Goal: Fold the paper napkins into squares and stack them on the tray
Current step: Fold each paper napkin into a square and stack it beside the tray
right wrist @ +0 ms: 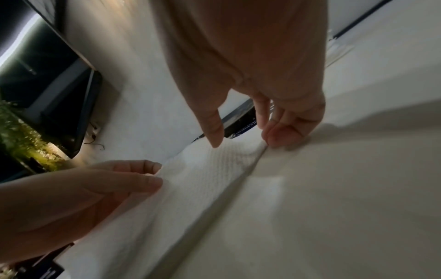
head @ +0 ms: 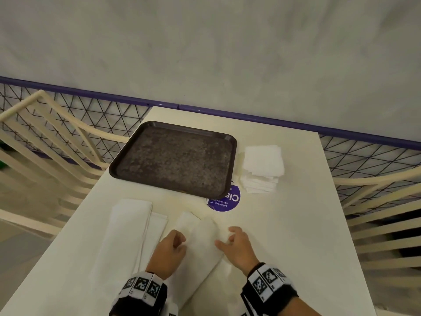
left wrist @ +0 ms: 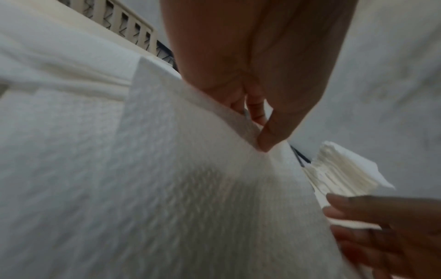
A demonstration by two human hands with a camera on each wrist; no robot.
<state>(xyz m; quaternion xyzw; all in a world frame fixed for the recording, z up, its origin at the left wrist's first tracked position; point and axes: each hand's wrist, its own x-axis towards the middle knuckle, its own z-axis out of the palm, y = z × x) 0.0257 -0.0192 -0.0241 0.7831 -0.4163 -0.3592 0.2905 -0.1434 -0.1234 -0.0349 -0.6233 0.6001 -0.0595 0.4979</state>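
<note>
white napkin [head: 200, 242] bulged, half-folded

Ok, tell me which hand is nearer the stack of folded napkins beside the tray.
Right. The right hand lies below the stack of folded napkins, slightly left; the left hand is further left.

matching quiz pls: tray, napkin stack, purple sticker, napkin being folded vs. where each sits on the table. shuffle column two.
1. tray
2. napkin stack
3. purple sticker
4. napkin being folded

a. between the left hand and right hand
b. partly under the tray's near right corner
c. far centre of the table, nothing on it
d. right of the tray

Pairs: 1-c, 2-d, 3-b, 4-a
</note>
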